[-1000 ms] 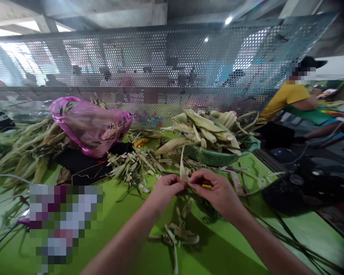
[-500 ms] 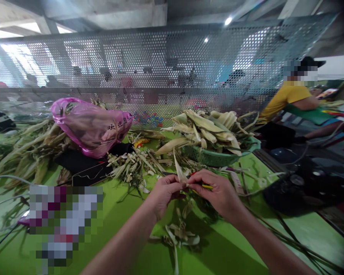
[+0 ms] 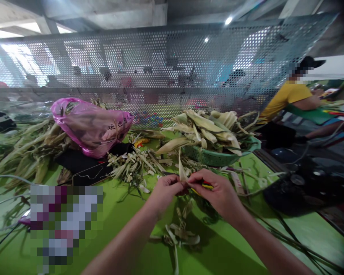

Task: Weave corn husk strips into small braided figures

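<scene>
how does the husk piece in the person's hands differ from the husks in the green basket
Pose: the held husk piece points upward between the fingertips of the left hand and right hand, while the basket husks lie heaped in the green basket.
Size: the held husk piece is a narrow strip; many basket husks look broader and longer.
Shared: both are pale cream-yellow.

A pink plastic bag with dark printed characters sits left of centre. Behind it, a perforated metal screen spans the upper frame, below a bright ceiling light. At upper right is a person in a yellow shirt and black cap. A pale cable enters at the left edge.
</scene>
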Motion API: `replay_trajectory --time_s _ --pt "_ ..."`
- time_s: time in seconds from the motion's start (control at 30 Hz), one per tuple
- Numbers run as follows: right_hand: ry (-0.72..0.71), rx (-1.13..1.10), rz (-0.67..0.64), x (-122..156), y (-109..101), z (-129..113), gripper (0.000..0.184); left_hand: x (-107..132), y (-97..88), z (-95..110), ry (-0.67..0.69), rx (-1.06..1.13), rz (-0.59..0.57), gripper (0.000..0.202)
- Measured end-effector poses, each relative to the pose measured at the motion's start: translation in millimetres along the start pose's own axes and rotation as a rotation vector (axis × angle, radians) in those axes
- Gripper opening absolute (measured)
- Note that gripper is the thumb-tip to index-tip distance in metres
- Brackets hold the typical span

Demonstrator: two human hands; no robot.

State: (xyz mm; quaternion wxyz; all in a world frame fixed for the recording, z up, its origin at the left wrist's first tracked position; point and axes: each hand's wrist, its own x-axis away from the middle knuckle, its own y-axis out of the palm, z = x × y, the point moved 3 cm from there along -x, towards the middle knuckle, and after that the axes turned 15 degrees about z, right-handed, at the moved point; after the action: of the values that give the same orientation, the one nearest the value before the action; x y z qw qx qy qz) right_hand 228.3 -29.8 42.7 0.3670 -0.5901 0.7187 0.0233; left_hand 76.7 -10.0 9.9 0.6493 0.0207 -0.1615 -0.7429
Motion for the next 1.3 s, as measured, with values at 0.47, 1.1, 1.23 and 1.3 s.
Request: replay_trajectory --time_s 0.47,1.1,1.23,1.3 --pt "-0.006 0.065 -0.032 -1 -3 2 0.009 0 -0.6 1 -0.030 0.049 0.016 0.021" --pt "-0.013 -0.015 -0.031 -2 1 1 0.008 -1 -2.0 -1 -0.020 0.015 0.003 0.014" --pt "-0.042 0.018 -0.035 -1 -1 4 0.007 0 -1.5 1 -0.014 0.009 -0.022 0.015" --pt "-0.046 0.045 -0.045 0 -2 5 0.008 1 -0.6 1 -0.022 0.013 -0.011 0.015"
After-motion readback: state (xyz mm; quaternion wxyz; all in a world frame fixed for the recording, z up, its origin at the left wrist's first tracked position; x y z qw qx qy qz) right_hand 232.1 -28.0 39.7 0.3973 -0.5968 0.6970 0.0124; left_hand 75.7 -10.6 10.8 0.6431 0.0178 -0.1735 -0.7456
